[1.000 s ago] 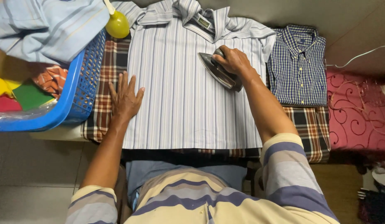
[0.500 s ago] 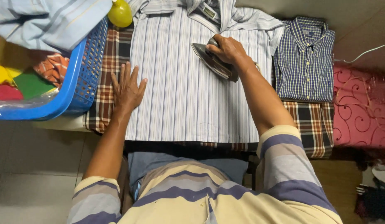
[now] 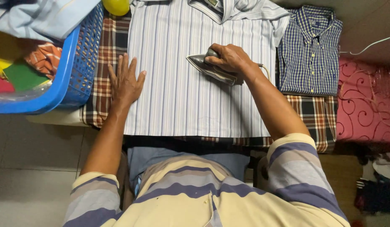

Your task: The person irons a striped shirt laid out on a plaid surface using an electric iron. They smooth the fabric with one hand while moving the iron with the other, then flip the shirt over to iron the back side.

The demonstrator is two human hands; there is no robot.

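While the right hand (image 3: 228,59) grips the iron (image 3: 211,69) mid-frame, the left hand (image 3: 125,82) lies spread flat on the striped shirt (image 3: 182,101); its lower part looks smooth, the collar not yet.

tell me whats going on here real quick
A person is ironing a striped shirt laid flat on a plaid cloth. The right hand grips the handle of an iron resting on the shirt's upper middle, while the left hand lies flat, fingers spread, on the shirt's left edge. A folded blue checked shirt lies to the right, and a blue laundry basket of clothes stands to the left.
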